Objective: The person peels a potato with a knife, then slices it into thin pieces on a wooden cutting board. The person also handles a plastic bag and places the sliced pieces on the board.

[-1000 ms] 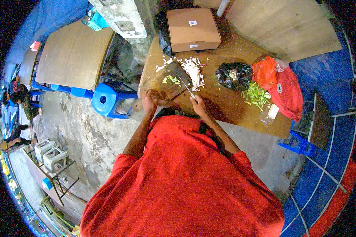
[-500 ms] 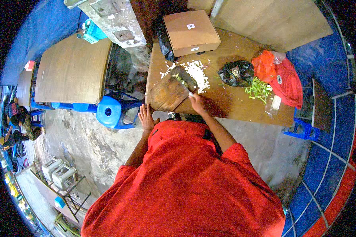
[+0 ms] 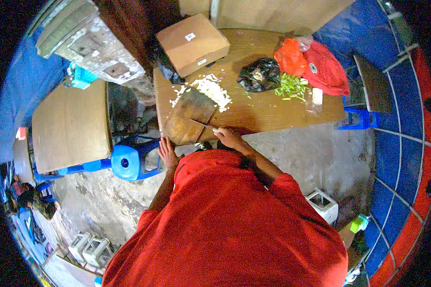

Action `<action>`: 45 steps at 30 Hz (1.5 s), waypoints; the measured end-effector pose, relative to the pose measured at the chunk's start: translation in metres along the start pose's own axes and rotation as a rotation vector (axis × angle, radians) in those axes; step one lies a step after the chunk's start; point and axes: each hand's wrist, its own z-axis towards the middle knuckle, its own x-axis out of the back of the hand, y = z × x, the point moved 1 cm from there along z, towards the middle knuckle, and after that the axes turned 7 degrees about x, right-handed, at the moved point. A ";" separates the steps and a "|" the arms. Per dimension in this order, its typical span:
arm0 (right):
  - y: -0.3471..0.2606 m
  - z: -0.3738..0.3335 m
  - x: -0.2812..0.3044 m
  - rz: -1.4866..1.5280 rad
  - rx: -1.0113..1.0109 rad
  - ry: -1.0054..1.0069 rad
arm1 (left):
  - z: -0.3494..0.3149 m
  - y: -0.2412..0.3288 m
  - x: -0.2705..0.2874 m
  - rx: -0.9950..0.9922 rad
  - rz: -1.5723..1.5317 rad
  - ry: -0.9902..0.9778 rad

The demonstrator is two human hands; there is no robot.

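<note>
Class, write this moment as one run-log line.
left hand: spread, by board; right hand: holds knife over board; white pieces: beside board; greens: beside black bag

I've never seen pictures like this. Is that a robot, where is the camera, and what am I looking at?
No robot: these are a person's own bare hands. The view comes from a wide fisheye camera worn on the head, looking down, so straight edges bend. The big red shape is the person's shirt. The right hand holds a knife, its blade over a wooden cutting board. The left hand is open, near the table's edge. On the table lie white chopped pieces, green pieces, a black plastic bag and a cardboard box.
</note>
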 end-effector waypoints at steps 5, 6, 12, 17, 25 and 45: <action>0.027 0.017 0.029 0.200 -0.233 0.390 | 0.001 -0.003 0.000 0.035 0.055 -0.025; 0.030 0.019 0.035 0.125 -0.153 0.394 | 0.000 -0.003 0.001 0.028 0.044 -0.016; 0.023 -0.032 0.063 -0.172 0.082 -0.043 | -0.002 0.001 0.003 -0.022 -0.051 0.124; 0.025 -0.046 0.078 -0.204 -0.255 0.156 | -0.004 0.001 0.007 -0.011 0.001 0.077; 0.002 -0.004 0.030 0.014 0.039 0.115 | -0.005 0.002 0.013 -0.028 -0.055 0.031; -0.035 0.091 0.026 0.277 0.152 0.013 | 0.031 0.053 -0.022 -0.096 -0.082 -0.052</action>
